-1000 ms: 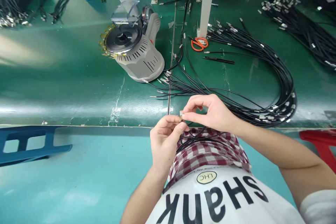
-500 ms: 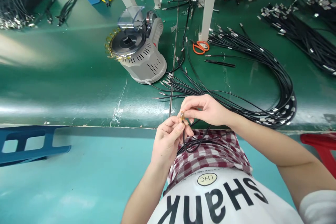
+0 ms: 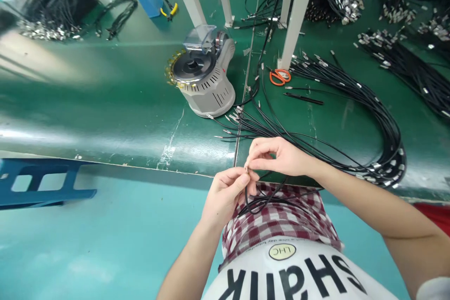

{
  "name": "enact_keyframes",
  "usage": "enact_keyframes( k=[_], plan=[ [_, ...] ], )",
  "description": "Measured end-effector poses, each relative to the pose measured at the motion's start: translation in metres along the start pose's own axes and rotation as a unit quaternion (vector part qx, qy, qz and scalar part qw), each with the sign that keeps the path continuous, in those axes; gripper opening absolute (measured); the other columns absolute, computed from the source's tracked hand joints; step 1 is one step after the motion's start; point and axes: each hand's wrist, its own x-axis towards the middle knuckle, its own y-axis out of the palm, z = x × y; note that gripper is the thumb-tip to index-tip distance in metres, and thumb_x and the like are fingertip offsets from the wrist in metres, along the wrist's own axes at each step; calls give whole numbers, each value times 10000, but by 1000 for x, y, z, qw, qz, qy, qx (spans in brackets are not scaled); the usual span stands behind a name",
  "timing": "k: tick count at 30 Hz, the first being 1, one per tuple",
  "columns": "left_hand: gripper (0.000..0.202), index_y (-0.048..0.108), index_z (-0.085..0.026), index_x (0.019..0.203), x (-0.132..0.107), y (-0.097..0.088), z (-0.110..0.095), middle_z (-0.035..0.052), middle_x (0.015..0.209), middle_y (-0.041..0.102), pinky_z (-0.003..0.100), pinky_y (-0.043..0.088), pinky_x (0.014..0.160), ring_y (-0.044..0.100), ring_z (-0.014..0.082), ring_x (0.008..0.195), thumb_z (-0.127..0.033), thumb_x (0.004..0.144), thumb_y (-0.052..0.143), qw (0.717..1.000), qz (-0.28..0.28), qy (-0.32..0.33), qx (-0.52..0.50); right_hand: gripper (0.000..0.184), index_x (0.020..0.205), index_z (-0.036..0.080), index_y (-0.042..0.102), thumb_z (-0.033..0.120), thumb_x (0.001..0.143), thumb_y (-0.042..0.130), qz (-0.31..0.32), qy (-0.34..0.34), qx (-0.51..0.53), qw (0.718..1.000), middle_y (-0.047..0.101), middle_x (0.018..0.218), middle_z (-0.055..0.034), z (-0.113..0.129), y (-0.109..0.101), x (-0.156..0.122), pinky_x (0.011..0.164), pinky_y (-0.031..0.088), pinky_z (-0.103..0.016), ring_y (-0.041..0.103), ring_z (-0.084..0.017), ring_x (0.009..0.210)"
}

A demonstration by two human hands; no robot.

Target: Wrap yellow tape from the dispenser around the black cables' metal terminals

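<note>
My left hand (image 3: 225,192) is closed, thumb and fingers pinching a black cable (image 3: 247,201) just below its end. At that end, the thumb and fingertips of my right hand (image 3: 281,155) are pressed together. A small tan tip shows between the two hands; its details are too small to make out. The rest of the cable loops down over my checked clothing in my lap. Just beyond my right hand, a bundle of black cables (image 3: 381,117) with metal connector ends curves across the green bench (image 3: 105,112).
A grey tape dispenser (image 3: 207,96) with yellow strips round its wheel stands ahead. Orange scissors (image 3: 280,77) and a black pen (image 3: 303,99) lie right of it. White posts (image 3: 298,14) rise from the bench. A blue stool (image 3: 70,183) stands at left, more cable bundles (image 3: 411,65) at right.
The view has shifted, so the bench things appear further right and lower. My hands stay together at the cable end; the amber piece seen there earlier is now mostly covered by my fingers.
</note>
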Motion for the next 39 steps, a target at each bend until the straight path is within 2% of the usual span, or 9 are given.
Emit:
enact_keyframes(
  k=[6, 11, 14, 16, 18, 23, 25, 34, 39],
  plan=[
    [241, 671, -140, 814, -14, -28, 21, 17, 662, 653, 190, 352, 415, 493, 62, 430, -366, 899, 672, 987, -140, 76, 18, 204, 1047, 196, 714, 342, 933, 628, -67, 50, -410, 908, 665, 1063, -62, -30, -9, 31, 686, 410, -306, 614, -165, 815],
    [317, 680, -137, 847, -29, -66, 42, 39, 693, 653, 247, 422, 530, 523, 107, 522, -441, 917, 625, 965, -217, 43, 143, 172, 930, 186, 706, 297, 957, 577, -49, 43, -439, 896, 643, 1038, -66, -43, -7, 46, 664, 411, -306, 616, -175, 821],
    [313, 648, -165, 839, -37, -86, 45, 15, 697, 577, 264, 403, 578, 499, 141, 620, -471, 838, 716, 887, -305, 68, 339, 146, 934, 201, 686, 313, 949, 592, -47, 38, -397, 916, 630, 1018, -31, -40, -12, 41, 675, 440, -284, 586, -120, 721],
    [300, 642, -179, 869, -38, -90, 39, 28, 778, 571, 286, 419, 645, 520, 174, 727, -431, 784, 781, 808, -365, 139, 441, 121, 934, 201, 670, 303, 938, 605, -44, 29, -344, 937, 622, 1014, -24, -38, -15, 36, 677, 451, -275, 566, -101, 686],
    [206, 669, -186, 911, -30, -82, 28, 57, 884, 602, 311, 449, 739, 556, 194, 831, -358, 830, 747, 776, -370, 223, 460, 106, 932, 199, 658, 293, 932, 608, -40, 21, -307, 951, 617, 1025, -30, -37, -16, 31, 681, 455, -276, 559, -101, 685],
    [276, 710, -206, 1152, 20, -39, 9, 63, 970, 693, 278, 501, 681, 594, 125, 687, -323, 908, 657, 944, -176, 208, 187, 95, 932, 202, 630, 289, 942, 593, -36, 23, -317, 947, 615, 1005, -28, -38, -8, 24, 703, 461, -281, 571, -108, 695],
    [302, 732, -162, 1122, 42, -28, 9, 70, 893, 714, 264, 501, 654, 607, 118, 654, -357, 900, 670, 970, -144, 186, 61, 102, 958, 203, 620, 295, 956, 577, -37, 24, -329, 943, 619, 994, -25, -39, -5, 21, 706, 462, -277, 581, -109, 699],
    [429, 597, -138, 1171, 97, -48, -5, 101, 946, 716, 374, 565, 866, 745, 215, 880, -369, 841, 742, 968, -157, 190, -40, 277, 1028, 185, 673, 353, 1019, 453, -22, 35, -520, 853, 666, 1029, -90, -46, 1, 11, 709, 407, -326, 642, -222, 922],
    [390, 573, -197, 1091, 65, -52, -1, -22, 825, 613, 196, 484, 582, 622, 79, 621, -308, 791, 795, 907, -314, 272, 68, 257, 943, 160, 647, 273, 1020, 428, -57, 65, -500, 862, 665, 1010, -101, -40, 0, 16, 655, 381, -317, 644, -209, 857]
  ],
)
